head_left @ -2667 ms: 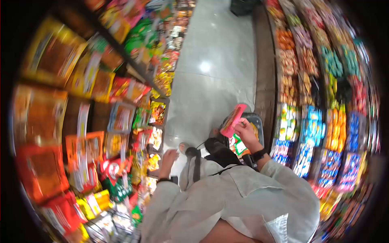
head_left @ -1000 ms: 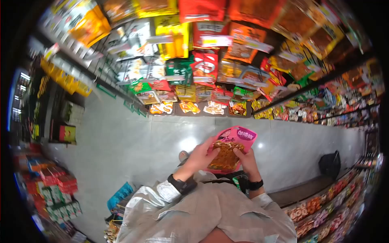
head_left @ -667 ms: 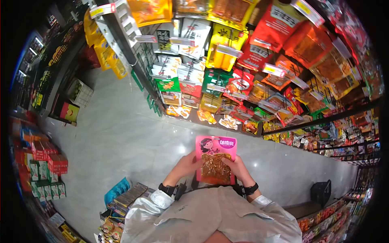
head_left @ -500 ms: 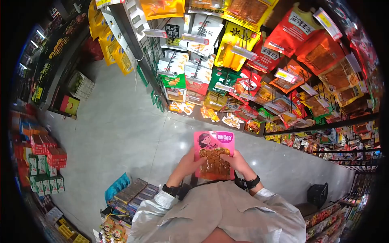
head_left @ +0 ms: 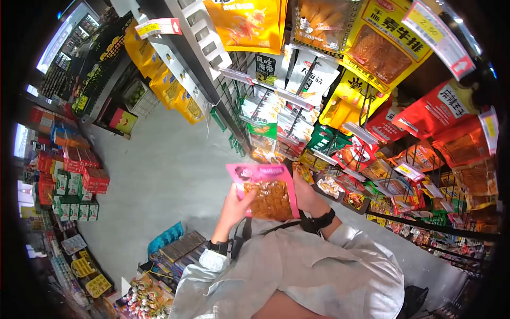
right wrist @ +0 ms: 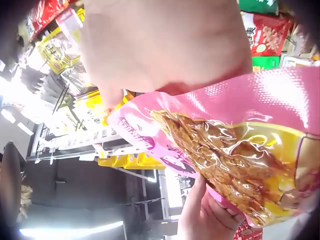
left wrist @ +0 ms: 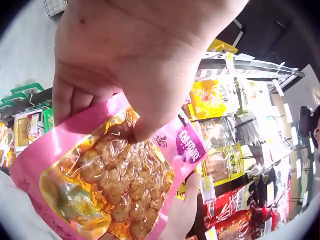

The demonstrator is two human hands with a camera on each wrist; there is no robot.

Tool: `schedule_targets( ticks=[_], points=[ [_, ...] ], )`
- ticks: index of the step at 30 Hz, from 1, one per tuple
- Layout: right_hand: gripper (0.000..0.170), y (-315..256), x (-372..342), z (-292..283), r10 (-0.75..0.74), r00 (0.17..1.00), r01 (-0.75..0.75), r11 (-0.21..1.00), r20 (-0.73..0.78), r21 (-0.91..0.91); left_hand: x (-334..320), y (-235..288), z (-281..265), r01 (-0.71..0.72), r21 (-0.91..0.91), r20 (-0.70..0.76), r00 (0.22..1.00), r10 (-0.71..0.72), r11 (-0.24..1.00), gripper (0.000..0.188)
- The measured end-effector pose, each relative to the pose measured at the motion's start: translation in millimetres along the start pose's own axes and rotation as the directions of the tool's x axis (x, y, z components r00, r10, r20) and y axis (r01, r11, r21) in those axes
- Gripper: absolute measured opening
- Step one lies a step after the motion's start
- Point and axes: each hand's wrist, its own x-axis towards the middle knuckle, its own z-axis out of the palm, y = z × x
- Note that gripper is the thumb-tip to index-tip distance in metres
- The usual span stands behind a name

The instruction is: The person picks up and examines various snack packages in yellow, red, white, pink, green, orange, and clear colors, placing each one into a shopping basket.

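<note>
A pink snack bag [head_left: 270, 192] with a clear window onto brown, glossy food is held in front of the torso in the head view. My left hand [head_left: 234, 206] grips its left edge, thumb over the front and fingers behind, as the left wrist view also shows on the bag [left wrist: 117, 175]. My right hand [head_left: 305, 192] is along the bag's right edge, with no thumb across its front. In the right wrist view the right hand [right wrist: 167, 45] overlaps the bag's edge, one digit stretched out past it; its other fingers are hidden.
A hanging rack of snack packs stands ahead and right, with yellow packs [head_left: 244, 24], red packs [head_left: 435, 109] and price tags [head_left: 436, 37]. Stacked boxes [head_left: 74, 183] stand left. Goods with a blue pack [head_left: 166, 238] sit low at front left. A dark basket [head_left: 417, 302] is at lower right.
The right hand alone held the bag over the basket at first; then both hands gripped it. The right thumb has since left the bag's front. The view has turned and come nearer the rack.
</note>
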Motion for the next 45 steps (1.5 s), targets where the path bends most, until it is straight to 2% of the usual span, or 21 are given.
schedule_targets(
  ticks=[2,4,7,10,12,13,17,19,20,21,23,25,28,31,32,35,36,39,43,44,45],
  points=[
    [0.06,-9,17,-12,0.012,1.0,-0.012,0.999,-0.01,0.032,16,1,6,-0.065,-0.102,-0.045,0.997,0.06,0.993,0.036],
    [0.05,-22,18,-8,0.013,0.999,-0.009,0.997,-0.052,0.075,23,13,12,0.006,-0.028,-0.044,0.999,-0.008,1.0,0.036],
    [0.041,-32,7,-18,-0.083,0.968,0.001,0.945,-0.237,-0.327,43,17,26,-0.065,0.049,0.023,0.998,0.064,0.997,0.038],
    [0.039,-28,-2,-27,-0.231,0.895,0.125,0.952,-0.383,-0.28,66,35,35,-0.176,0.161,0.172,0.974,0.148,0.971,0.04],
    [0.037,-24,-10,-26,-0.314,0.84,0.246,0.947,-0.442,-0.205,77,50,35,-0.017,0.185,0.321,0.946,-0.044,0.983,0.041],
    [0.036,-24,-14,-21,-0.344,0.793,0.287,0.939,-0.503,-0.19,81,53,34,0.065,0.211,0.388,0.91,-0.145,0.975,0.041],
    [0.034,-2,-32,-20,-0.517,0.558,0.528,0.825,-0.649,-0.203,88,42,32,0.073,0.079,0.651,0.751,-0.107,0.994,0.045],
    [0.035,11,-34,-8,-0.568,0.417,0.664,0.724,-0.71,-0.189,90,34,21,-0.06,0.196,0.745,0.658,-0.109,0.979,0.041],
    [0.036,21,-38,-6,-0.561,0.408,0.676,0.716,-0.721,-0.174,88,36,19,-0.147,0.202,0.793,0.604,-0.074,0.968,0.039],
    [0.036,33,-40,-2,-0.563,0.326,0.688,0.692,-0.759,-0.218,86,36,16,-0.229,0.196,0.835,0.548,-0.04,0.954,0.037],
    [0.036,60,-42,9,-0.553,0.158,0.696,0.65,-0.818,-0.305,88,22,9,-0.223,0.261,0.864,0.489,-0.124,0.939,0.034],
    [0.035,82,-48,28,-0.575,0.085,0.718,0.601,-0.814,-0.35,90,26,2,-0.233,0.313,0.9,0.383,-0.209,0.921,0.041],
    [0.035,106,-61,64,-0.586,-0.016,0.718,0.557,-0.81,-0.417,90,14,8,-0.206,0.34,0.912,0.308,-0.269,0.917,0.041],
    [0.035,136,-70,82,-0.569,-0.077,0.716,0.54,-0.818,-0.443,80,8,13,-0.338,0.314,0.93,0.297,-0.216,0.887,0.04],
    [0.036,136,-72,90,-0.548,-0.073,0.731,0.539,-0.833,-0.419,75,13,17,-0.419,0.239,0.942,0.32,-0.103,0.876,0.035],
    [0.037,152,-81,88,-0.443,-0.089,0.823,0.472,-0.892,-0.316,55,28,32,-0.524,0.362,0.915,0.358,-0.186,0.771,0.027],
    [0.035,161,-85,84,-0.473,-0.115,0.81,0.464,-0.873,-0.358,44,27,38,-0.56,0.324,0.919,0.379,-0.113,0.762,0.021],
    [0.034,175,-115,81,-0.508,-0.153,0.901,0.279,-0.847,-0.331,9,29,56,-0.752,0.194,0.967,0.254,0.005,0.63,0.018],
    [0.029,202,-177,65,-0.484,-0.23,0.928,0.151,-0.844,-0.34,-67,52,95,-0.737,-0.015,0.998,-0.047,-0.03,0.675,0.024],
    [0.039,207,-192,57,-0.41,-0.231,0.926,0.188,-0.882,-0.329,-87,47,107,-0.727,-0.06,0.992,-0.117,-0.038,0.684,0.024],
    [0.039,218,-207,58,-0.49,-0.18,0.937,0.179,-0.853,-0.3,-106,41,118,-0.713,-0.102,0.981,-0.189,-0.051,0.694,0.025]
  ],
)
